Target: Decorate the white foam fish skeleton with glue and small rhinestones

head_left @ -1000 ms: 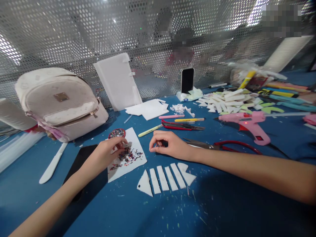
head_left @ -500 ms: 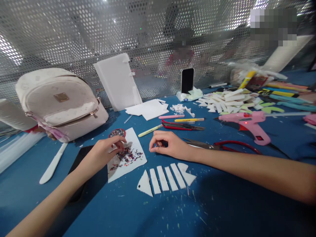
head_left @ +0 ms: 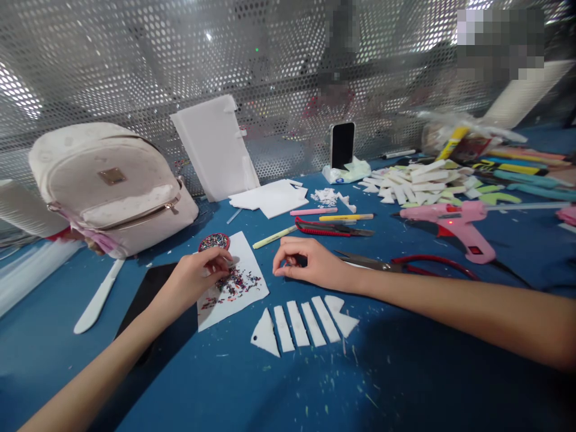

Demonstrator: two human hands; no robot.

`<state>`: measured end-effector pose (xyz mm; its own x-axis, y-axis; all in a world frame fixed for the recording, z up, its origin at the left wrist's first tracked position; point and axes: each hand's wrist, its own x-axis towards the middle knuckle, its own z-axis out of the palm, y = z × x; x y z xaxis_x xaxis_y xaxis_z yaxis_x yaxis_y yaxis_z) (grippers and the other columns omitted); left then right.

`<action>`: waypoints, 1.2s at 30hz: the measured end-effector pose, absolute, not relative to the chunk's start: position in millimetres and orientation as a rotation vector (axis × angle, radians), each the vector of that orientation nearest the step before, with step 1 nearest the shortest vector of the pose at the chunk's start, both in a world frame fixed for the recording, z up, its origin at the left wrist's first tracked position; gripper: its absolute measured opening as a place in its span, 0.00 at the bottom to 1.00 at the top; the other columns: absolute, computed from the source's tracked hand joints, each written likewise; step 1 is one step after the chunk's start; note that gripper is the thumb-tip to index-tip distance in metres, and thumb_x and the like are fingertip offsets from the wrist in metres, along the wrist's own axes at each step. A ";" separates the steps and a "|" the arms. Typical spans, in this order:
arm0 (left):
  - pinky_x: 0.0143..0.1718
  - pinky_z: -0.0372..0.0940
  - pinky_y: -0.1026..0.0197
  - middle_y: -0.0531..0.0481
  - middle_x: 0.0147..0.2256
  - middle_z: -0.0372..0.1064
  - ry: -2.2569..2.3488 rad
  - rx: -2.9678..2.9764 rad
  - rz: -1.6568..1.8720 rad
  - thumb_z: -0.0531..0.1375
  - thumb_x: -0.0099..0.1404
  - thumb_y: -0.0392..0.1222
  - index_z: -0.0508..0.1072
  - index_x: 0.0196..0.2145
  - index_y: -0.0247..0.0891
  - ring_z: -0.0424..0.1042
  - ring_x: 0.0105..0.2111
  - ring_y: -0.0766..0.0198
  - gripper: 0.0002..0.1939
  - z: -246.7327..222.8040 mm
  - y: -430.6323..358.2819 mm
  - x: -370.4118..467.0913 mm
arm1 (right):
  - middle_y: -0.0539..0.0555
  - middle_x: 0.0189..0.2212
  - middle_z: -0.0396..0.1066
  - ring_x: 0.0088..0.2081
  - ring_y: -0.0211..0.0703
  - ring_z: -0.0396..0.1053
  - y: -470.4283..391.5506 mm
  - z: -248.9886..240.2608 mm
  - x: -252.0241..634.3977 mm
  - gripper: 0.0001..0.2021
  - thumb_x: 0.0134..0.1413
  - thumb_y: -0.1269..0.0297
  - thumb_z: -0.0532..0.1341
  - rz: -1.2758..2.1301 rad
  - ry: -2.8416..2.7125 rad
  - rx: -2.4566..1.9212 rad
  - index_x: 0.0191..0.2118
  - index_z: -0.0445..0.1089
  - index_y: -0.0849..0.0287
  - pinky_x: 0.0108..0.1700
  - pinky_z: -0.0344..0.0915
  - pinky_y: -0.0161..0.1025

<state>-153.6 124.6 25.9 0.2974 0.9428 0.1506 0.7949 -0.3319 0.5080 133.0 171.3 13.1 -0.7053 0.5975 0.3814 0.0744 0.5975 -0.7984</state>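
My left hand (head_left: 198, 275) hangs over a white sheet of paper (head_left: 245, 255) scattered with small colourful shiny bits (head_left: 236, 285). Its fingers are curled in a loose pinch, and a tiny greyish piece shows at the fingertips, too small to name. Behind it sits a small red-rimmed round container (head_left: 215, 241) full of similar bits. On the blue table, my right hand (head_left: 303, 264) rests closed, thumb against curled fingers; whether anything is in it is hidden. In front of the hands lie white foam pieces (head_left: 291, 327) in a row, shaped like a fish cut into strips.
A red box cutter (head_left: 324, 227), scissors (head_left: 407, 265) and markers (head_left: 274, 237) lie beyond my right hand. Rightward are a pink glue gun (head_left: 454, 225) and piled foam strips (head_left: 418, 180). A white backpack (head_left: 112, 192), white plastic knife (head_left: 96, 303) and dark flat object (head_left: 144, 294) are leftward.
My left hand has shifted very slightly above the paper, and a small greyish piece now shows at its fingertips. My right hand and the foam pieces have stayed put.
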 end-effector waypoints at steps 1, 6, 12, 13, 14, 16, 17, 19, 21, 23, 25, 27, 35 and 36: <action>0.36 0.69 0.60 0.51 0.30 0.77 1.575 2.231 0.609 0.59 0.62 0.42 0.73 0.42 0.40 0.76 0.30 0.62 0.10 25.3 124.8 -153.2 | 0.48 0.28 0.63 0.29 0.35 0.59 171.6 12.7 132.9 0.03 0.57 0.68 0.67 1.047 -2.180 -0.529 0.33 0.75 0.59 0.33 0.58 0.36; 0.32 0.68 0.61 0.53 0.28 0.75 1.595 2.234 0.598 0.60 0.61 0.40 0.73 0.41 0.41 0.74 0.28 0.63 0.10 25.2 125.0 -153.0 | 0.48 0.29 0.64 0.28 0.35 0.58 171.5 12.7 132.6 0.03 0.57 0.68 0.67 1.042 -2.183 -0.524 0.33 0.75 0.60 0.32 0.58 0.36; 0.41 0.71 0.57 0.49 0.36 0.74 1.507 2.042 0.844 0.61 0.64 0.45 0.69 0.42 0.40 0.76 0.36 0.60 0.10 29.8 124.2 -157.1 | 0.48 0.28 0.63 0.29 0.35 0.59 171.7 11.5 132.5 0.03 0.57 0.68 0.67 1.038 -2.180 -0.527 0.33 0.75 0.60 0.33 0.58 0.36; 0.41 0.72 0.57 0.49 0.35 0.73 1.471 1.962 0.902 0.62 0.64 0.46 0.68 0.41 0.39 0.76 0.36 0.60 0.11 30.3 124.2 -156.6 | 0.48 0.28 0.63 0.29 0.35 0.59 172.0 11.1 132.4 0.03 0.57 0.67 0.67 1.032 -2.179 -0.524 0.33 0.75 0.60 0.33 0.58 0.36; 0.41 0.72 0.57 0.49 0.34 0.73 1.439 1.891 0.939 0.63 0.63 0.46 0.69 0.40 0.39 0.76 0.35 0.61 0.11 30.6 123.9 -155.4 | 0.48 0.28 0.62 0.29 0.35 0.59 172.3 10.8 132.3 0.03 0.57 0.67 0.67 1.024 -2.177 -0.522 0.33 0.75 0.60 0.33 0.58 0.35; 0.39 0.72 0.59 0.50 0.31 0.72 1.400 1.802 0.967 0.65 0.62 0.45 0.70 0.39 0.38 0.75 0.33 0.62 0.12 30.6 122.7 -151.0 | 0.48 0.28 0.63 0.28 0.35 0.59 172.7 10.7 132.2 0.04 0.57 0.67 0.67 1.014 -2.179 -0.520 0.33 0.75 0.60 0.32 0.58 0.35; 0.39 0.71 0.60 0.51 0.31 0.72 1.387 1.776 0.980 0.66 0.61 0.44 0.71 0.39 0.37 0.74 0.32 0.63 0.12 30.2 121.5 -147.9 | 0.48 0.28 0.63 0.28 0.35 0.59 172.7 11.0 132.1 0.04 0.57 0.67 0.67 1.013 -2.183 -0.519 0.33 0.75 0.61 0.32 0.58 0.35; 0.38 0.71 0.62 0.52 0.29 0.72 1.360 1.743 1.015 0.67 0.59 0.42 0.72 0.40 0.37 0.73 0.30 0.65 0.12 28.9 117.6 -140.4 | 0.49 0.28 0.64 0.28 0.35 0.59 172.4 11.9 132.0 0.03 0.57 0.68 0.67 1.016 -2.186 -0.518 0.33 0.75 0.61 0.32 0.58 0.35; 0.36 0.70 0.64 0.53 0.28 0.71 1.330 1.725 1.059 0.67 0.59 0.40 0.73 0.41 0.38 0.72 0.29 0.66 0.12 26.9 112.0 -131.5 | 0.48 0.28 0.64 0.28 0.34 0.59 171.7 13.0 132.1 0.03 0.57 0.69 0.67 1.023 -2.178 -0.513 0.33 0.75 0.61 0.32 0.58 0.35; 0.35 0.70 0.65 0.55 0.28 0.70 1.303 1.723 1.092 0.66 0.59 0.37 0.73 0.42 0.40 0.71 0.29 0.67 0.13 24.0 105.4 -121.2 | 0.48 0.28 0.64 0.28 0.34 0.59 171.0 13.9 132.5 0.03 0.57 0.70 0.67 1.026 -2.165 -0.509 0.32 0.75 0.61 0.32 0.58 0.35; 0.36 0.69 0.66 0.56 0.28 0.69 1.291 1.722 1.120 0.66 0.60 0.36 0.73 0.44 0.40 0.72 0.30 0.68 0.13 20.3 98.5 -110.1 | 0.48 0.28 0.64 0.28 0.34 0.59 170.3 14.5 133.0 0.03 0.57 0.70 0.67 1.029 -2.167 -0.506 0.33 0.75 0.61 0.32 0.58 0.34; 0.37 0.69 0.67 0.56 0.29 0.69 1.287 1.727 1.150 0.65 0.61 0.35 0.72 0.44 0.41 0.72 0.31 0.69 0.13 15.8 92.1 -99.6 | 0.48 0.29 0.64 0.28 0.34 0.59 170.1 14.6 133.4 0.03 0.57 0.70 0.67 1.022 -2.175 -0.505 0.33 0.75 0.62 0.32 0.58 0.34; 0.42 0.72 0.66 0.52 0.39 0.71 1.284 1.785 1.261 0.62 0.65 0.33 0.72 0.45 0.42 0.76 0.35 0.69 0.11 7.0 77.5 -85.4 | 0.48 0.29 0.63 0.28 0.34 0.59 170.5 13.1 133.6 0.03 0.58 0.69 0.67 1.016 -2.182 -0.456 0.34 0.75 0.62 0.33 0.58 0.34; 0.42 0.72 0.67 0.52 0.39 0.71 1.285 1.790 1.282 0.63 0.65 0.33 0.72 0.45 0.42 0.76 0.35 0.69 0.11 6.9 77.2 -86.3 | 0.48 0.29 0.63 0.28 0.33 0.59 170.4 13.2 133.7 0.03 0.58 0.69 0.67 1.016 -2.185 -0.450 0.34 0.75 0.62 0.33 0.58 0.34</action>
<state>-86.3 77.2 6.9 0.0724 0.9282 0.3649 0.3668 -0.3650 0.8557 133.7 170.4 13.2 -0.7114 0.5536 0.4330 0.0255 0.6361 -0.7712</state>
